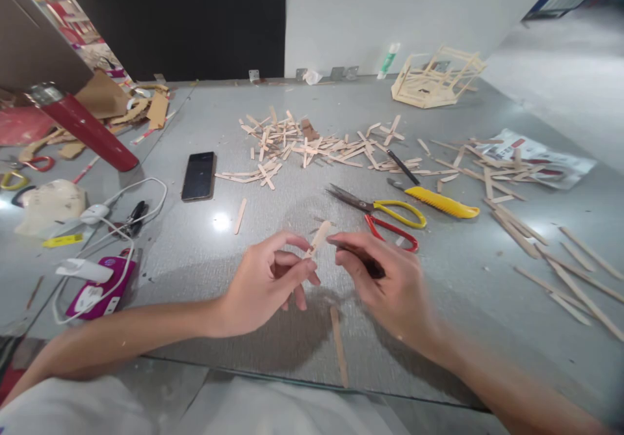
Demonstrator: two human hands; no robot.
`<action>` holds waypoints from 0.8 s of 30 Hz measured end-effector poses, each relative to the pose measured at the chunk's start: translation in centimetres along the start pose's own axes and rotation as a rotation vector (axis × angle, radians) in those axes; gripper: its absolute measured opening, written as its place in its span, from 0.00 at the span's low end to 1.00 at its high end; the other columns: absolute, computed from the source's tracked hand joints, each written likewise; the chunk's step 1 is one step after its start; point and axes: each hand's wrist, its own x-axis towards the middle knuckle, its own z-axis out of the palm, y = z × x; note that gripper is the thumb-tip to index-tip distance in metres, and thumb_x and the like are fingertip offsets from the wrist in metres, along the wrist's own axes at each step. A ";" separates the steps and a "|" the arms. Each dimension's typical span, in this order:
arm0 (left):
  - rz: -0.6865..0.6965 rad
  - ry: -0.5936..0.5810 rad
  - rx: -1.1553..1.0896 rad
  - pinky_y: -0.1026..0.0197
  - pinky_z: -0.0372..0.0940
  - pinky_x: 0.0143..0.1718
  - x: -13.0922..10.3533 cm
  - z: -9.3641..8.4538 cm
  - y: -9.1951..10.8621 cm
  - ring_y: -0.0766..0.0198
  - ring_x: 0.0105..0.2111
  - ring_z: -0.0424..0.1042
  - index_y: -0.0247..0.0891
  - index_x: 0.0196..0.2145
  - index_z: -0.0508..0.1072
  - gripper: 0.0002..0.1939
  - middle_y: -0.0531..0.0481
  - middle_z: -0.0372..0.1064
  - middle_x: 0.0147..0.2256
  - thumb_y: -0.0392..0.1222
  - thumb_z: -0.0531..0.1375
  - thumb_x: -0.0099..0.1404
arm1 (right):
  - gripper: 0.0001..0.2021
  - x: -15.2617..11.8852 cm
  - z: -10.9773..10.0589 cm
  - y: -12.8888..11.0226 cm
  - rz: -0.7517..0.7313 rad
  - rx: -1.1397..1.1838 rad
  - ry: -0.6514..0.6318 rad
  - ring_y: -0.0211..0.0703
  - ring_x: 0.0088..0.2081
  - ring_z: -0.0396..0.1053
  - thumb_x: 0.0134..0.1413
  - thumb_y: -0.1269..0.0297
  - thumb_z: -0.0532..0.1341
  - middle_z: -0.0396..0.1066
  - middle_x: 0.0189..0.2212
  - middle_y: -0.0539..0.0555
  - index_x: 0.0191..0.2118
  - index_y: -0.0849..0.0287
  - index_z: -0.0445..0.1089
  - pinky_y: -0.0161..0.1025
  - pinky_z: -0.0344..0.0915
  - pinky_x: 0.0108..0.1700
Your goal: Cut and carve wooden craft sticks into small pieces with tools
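My left hand (275, 276) pinches a short piece of ice-cream stick (320, 237) between thumb and index finger, its rounded end pointing up and away. My right hand (385, 279) is closed close beside it. A thin dark tip shows at those fingertips, by the stick's edge; most of that object is hidden in the hand. On the table below, a longer wooden stick (338, 344) lies near the front edge. Beyond my right hand are scissors (373, 209) with yellow and red handles and a yellow utility knife (433, 199).
A heap of cut sticks (312, 145) spreads across the middle. More sticks (517, 227) lie at right near a plastic packet (550, 155). A stick-built frame (433, 87) stands at back right. A phone (199, 176), white cable (163, 194) and red flask (90, 129) are at left.
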 end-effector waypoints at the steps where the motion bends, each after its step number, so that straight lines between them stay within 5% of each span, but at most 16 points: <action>1: 0.005 0.018 0.000 0.74 0.61 0.15 0.2 -0.1 -0.1 0.71 0.18 0.72 0.39 0.42 0.65 0.14 0.52 0.77 0.29 0.49 0.63 0.68 | 0.08 -0.2 0.2 0.1 -0.022 -0.038 -0.003 0.34 0.25 0.69 0.65 0.65 0.59 0.75 0.29 0.49 0.45 0.56 0.74 0.33 0.66 0.29; 10: 0.009 -0.045 0.002 0.73 0.62 0.14 0.4 -0.3 -0.9 0.69 0.18 0.74 0.37 0.44 0.67 0.14 0.50 0.77 0.29 0.49 0.61 0.69 | 0.17 -0.5 1.4 1.9 0.137 0.172 0.052 0.36 0.31 0.77 0.60 0.62 0.65 0.77 0.37 0.50 0.55 0.51 0.70 0.32 0.72 0.31; 15: 0.064 -0.036 0.136 0.71 0.63 0.16 0.3 -0.5 -1.6 0.68 0.19 0.75 0.36 0.44 0.70 0.12 0.48 0.78 0.30 0.48 0.60 0.71 | 0.04 0.1 1.1 1.9 0.147 0.219 0.070 0.38 0.29 0.76 0.59 0.63 0.65 0.78 0.30 0.49 0.40 0.55 0.75 0.34 0.73 0.31; 19: 0.364 0.133 0.536 0.69 0.68 0.25 0.1 -0.9 -2.5 0.69 0.22 0.75 0.38 0.46 0.71 0.10 0.52 0.79 0.31 0.42 0.62 0.69 | 0.04 0.4 1.1 1.5 0.183 0.203 0.119 0.35 0.25 0.73 0.56 0.63 0.67 0.77 0.26 0.48 0.35 0.56 0.74 0.31 0.70 0.28; 24: 0.752 0.320 0.967 0.69 0.64 0.25 0.5 -1.4 -4.1 0.72 0.20 0.70 0.40 0.42 0.74 0.05 0.55 0.76 0.25 0.38 0.58 0.73 | 0.03 0.4 1.2 1.7 0.190 0.149 0.083 0.35 0.25 0.73 0.57 0.63 0.67 0.77 0.26 0.48 0.35 0.56 0.74 0.30 0.68 0.26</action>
